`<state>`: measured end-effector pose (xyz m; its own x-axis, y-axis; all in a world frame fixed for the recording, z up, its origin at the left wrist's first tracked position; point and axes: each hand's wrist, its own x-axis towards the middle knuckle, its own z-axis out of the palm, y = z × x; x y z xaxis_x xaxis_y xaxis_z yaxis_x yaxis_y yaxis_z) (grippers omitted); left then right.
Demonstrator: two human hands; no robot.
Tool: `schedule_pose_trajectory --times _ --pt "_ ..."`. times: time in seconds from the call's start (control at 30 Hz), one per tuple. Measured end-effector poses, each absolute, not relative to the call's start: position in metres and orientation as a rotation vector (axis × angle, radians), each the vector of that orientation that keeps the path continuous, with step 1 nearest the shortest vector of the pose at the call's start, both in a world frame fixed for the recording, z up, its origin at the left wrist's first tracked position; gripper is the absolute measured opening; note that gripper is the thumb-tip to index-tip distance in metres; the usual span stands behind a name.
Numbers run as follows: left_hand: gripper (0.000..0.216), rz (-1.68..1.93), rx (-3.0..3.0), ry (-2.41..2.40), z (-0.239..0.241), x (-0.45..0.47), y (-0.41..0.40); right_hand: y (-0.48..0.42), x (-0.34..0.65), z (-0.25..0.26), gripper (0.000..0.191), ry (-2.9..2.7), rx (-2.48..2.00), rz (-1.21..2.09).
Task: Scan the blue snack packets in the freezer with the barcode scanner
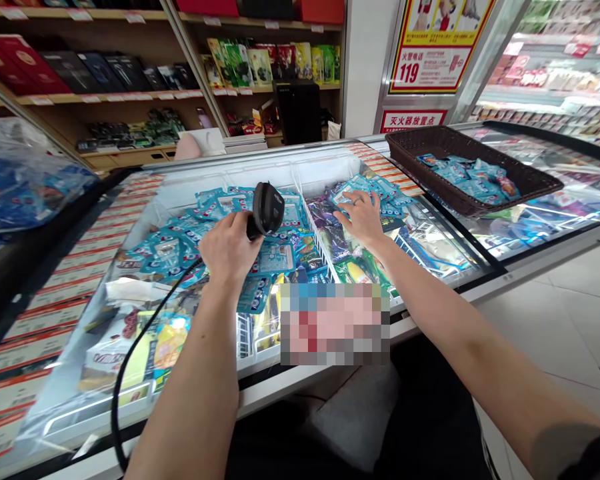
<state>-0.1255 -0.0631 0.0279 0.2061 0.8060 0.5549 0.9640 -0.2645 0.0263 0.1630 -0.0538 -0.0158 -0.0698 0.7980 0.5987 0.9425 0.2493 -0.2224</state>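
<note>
A black handheld barcode scanner (270, 208) is gripped in my left hand (230, 250), its head raised above the open chest freezer. The cable trails down from it to the lower left. Beneath lies a loose heap of light-blue ice-cream packets (165, 253). My right hand (363, 217) reaches over the wire divider (313, 227) with fingers spread. Its fingertips are at another pile of blue packets (393, 191), on top of purple and green packages (330, 227). Whether the fingertips press on a packet is hard to tell.
A brown woven basket (473, 163) holding more blue packets sits on the freezer's right-hand glass. Striped price labels (75, 280) run along the left side. A clear plastic bag (27, 180) bulges at far left. Goods-filled shelves (115, 97) stand behind. A pixelated patch hides part of the front edge.
</note>
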Motion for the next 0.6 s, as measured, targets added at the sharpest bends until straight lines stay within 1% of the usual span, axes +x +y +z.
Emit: schedule_pose_trajectory --times 0.2,0.27,0.43,0.6 --pt "0.035 -0.702 -2.177 -1.687 0.027 -0.127 -0.062 -0.064 0.137 -0.006 0.038 -2.331 -1.198 0.045" --pt "0.035 -0.694 -2.164 -1.701 0.027 -0.127 -0.062 -0.067 0.132 -0.005 0.039 -2.435 -1.111 0.104" --pt "0.035 -0.672 -2.148 -1.685 0.028 -0.125 -0.063 -0.067 0.130 -0.007 0.041 -2.532 -1.076 0.059" --pt "0.036 -0.664 -2.157 -1.664 0.028 -0.124 -0.064 -0.063 0.127 -0.011 0.045 -2.506 -1.133 0.012"
